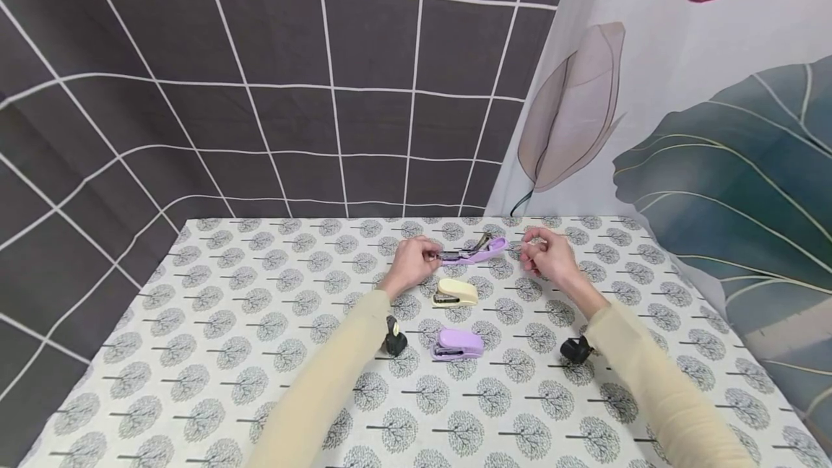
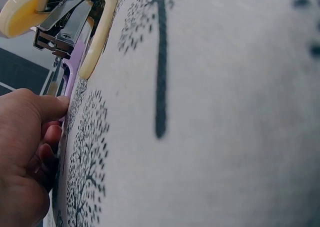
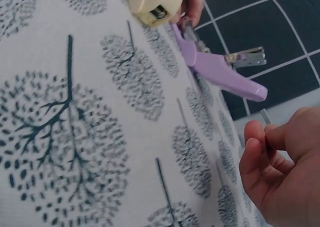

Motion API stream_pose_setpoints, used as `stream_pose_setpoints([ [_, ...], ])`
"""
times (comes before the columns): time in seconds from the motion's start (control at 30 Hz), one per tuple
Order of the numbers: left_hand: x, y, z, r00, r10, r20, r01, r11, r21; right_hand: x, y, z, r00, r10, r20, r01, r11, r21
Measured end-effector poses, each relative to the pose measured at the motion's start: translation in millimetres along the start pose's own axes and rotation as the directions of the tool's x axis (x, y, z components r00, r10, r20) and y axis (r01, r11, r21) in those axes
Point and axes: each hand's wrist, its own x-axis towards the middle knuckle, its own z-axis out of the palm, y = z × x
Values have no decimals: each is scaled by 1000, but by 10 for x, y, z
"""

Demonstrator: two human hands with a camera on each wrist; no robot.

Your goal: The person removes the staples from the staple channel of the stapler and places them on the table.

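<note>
An opened purple stapler [image 1: 477, 254] lies at the far side of the table, its metal inner part raised. My left hand [image 1: 413, 263] pinches its left end between thumb and fingers, seen also in the left wrist view. To the right of that stapler, my right hand [image 1: 549, 257] is held apart from it. Between its thumb and index finger, in the right wrist view, sticks out a thin silvery strip [image 3: 266, 117] that looks like a short row of staples. The fingers hide most of the strip.
A cream stapler [image 1: 457, 293] lies just nearer than the opened one, and a second purple stapler [image 1: 458, 344] lies nearer still. Tree-patterned cloth [image 1: 273, 352] covers the table. A dark gridded curtain [image 1: 279, 121] hangs behind it, with a leaf-print curtain [image 1: 682, 237] at right.
</note>
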Motion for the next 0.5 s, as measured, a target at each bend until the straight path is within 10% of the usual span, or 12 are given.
stream_pose_setpoints([
  [0.5,-9,11,-7,1000,-7,4,7,1000,0,4,152,88,999,46,28,-46,999,-15],
])
